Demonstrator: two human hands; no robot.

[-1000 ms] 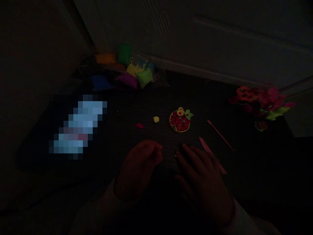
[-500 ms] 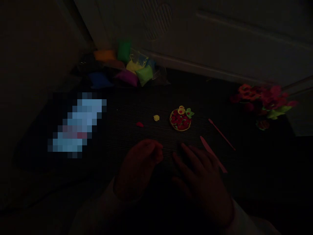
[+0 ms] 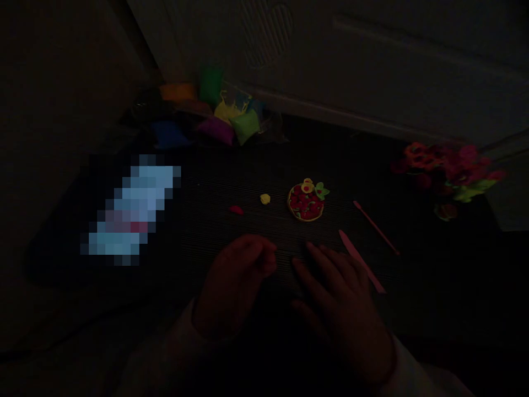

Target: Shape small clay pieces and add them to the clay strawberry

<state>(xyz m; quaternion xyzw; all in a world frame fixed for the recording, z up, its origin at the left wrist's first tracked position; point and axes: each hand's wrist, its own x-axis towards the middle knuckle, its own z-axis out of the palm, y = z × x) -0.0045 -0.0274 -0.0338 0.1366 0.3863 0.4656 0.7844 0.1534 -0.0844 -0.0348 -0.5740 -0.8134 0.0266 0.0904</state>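
In dim light, my left hand (image 3: 235,286) rests on the dark table, its fingers curled together. Whatever those fingers may hold is too dark to make out. My right hand (image 3: 343,303) lies palm down beside it, fingers stretched and apart, with nothing visible in it. Ahead of both hands sits a small round clay piece (image 3: 305,205) with a yellow rim, red filling, a yellow flower and green leaves at its top edge. Left of it are a yellow clay lump (image 3: 265,199) and a red clay bit (image 3: 237,210). A pink plastic knife (image 3: 359,258) passes close by my right fingers.
Farther right lies a thin pink tool (image 3: 376,227). Colourful clay flowers (image 3: 448,165) stand at the right edge. Several coloured clay packets (image 3: 215,131) lie at the back left. A lit, blurred-out screen (image 3: 134,209) is on the left. A pale panel (image 3: 372,82) borders the back.
Both hands keep nearly the same place and pose. The whole view has shifted very slightly; the objects on the table have not moved.
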